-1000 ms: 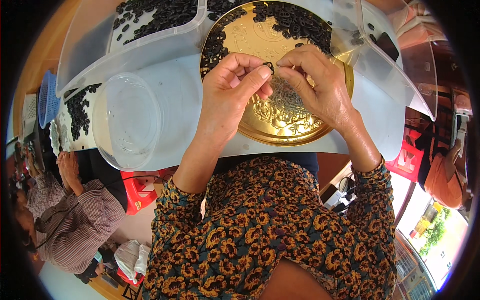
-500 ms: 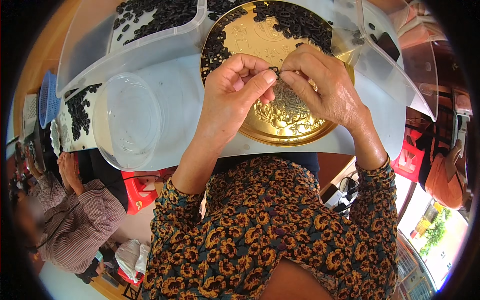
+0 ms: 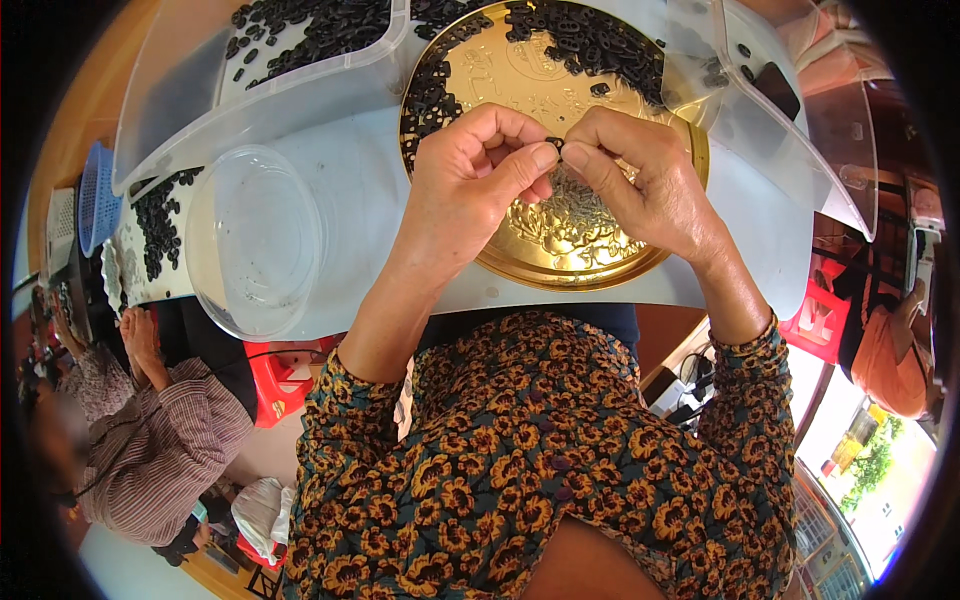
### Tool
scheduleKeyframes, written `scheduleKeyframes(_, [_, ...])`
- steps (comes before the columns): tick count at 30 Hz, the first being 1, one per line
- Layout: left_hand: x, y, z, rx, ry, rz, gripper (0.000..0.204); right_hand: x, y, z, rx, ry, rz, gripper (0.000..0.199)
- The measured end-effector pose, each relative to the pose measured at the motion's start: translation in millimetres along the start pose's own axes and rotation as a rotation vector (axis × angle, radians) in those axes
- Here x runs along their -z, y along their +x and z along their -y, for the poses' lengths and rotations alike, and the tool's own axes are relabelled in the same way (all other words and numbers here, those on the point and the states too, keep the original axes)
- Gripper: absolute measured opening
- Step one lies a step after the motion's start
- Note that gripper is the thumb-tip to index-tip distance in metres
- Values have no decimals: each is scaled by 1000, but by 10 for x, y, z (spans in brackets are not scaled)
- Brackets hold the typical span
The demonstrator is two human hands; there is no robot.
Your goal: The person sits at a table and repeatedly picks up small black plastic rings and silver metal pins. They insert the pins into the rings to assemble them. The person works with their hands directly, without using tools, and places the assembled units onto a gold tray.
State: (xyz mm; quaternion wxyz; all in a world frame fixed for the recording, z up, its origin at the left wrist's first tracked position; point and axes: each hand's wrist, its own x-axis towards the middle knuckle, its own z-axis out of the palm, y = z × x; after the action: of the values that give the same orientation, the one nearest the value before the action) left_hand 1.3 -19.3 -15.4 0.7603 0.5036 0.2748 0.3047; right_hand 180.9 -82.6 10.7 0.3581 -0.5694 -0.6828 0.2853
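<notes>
Left hand (image 3: pixel 475 185): thumb and forefinger pinched a small black piece (image 3: pixel 556 143) above the gold tray (image 3: pixel 500 82). Right hand (image 3: pixel 645 178): thumb and forefinger met the piece's right side; could not tell whether they gripped it. Beneath lay a heap of thin greyish bits (image 3: pixel 583 207); loose black pieces (image 3: pixel 600 45) lined the tray's far and left margins, bare gold between. The tray's near rim sat close to the table's (image 3: pixel 360 210) front edge. Open tabletop ran left to a round clear tub (image 3: pixel 255 240). A left bin (image 3: pixel 330 88) and a right bin (image 3: pixel 785 150), both clear, flanked the tray.
</notes>
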Motion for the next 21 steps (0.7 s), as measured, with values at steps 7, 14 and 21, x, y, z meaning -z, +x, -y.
scheduleKeyframes(7, [2, 34, 24, 29, -75, -22, 10, 56, 10, -21, -30, -21, -116, 14])
scheduleKeyframes(14, [10, 19, 30, 47, -79, -21, 11, 83, 34, -62, 203, -168, -100, 12])
scheduleKeyframes(21, [-10, 8, -4, 38, -58, -14, 12, -15, -45, -68, -45, 37, -59, 10])
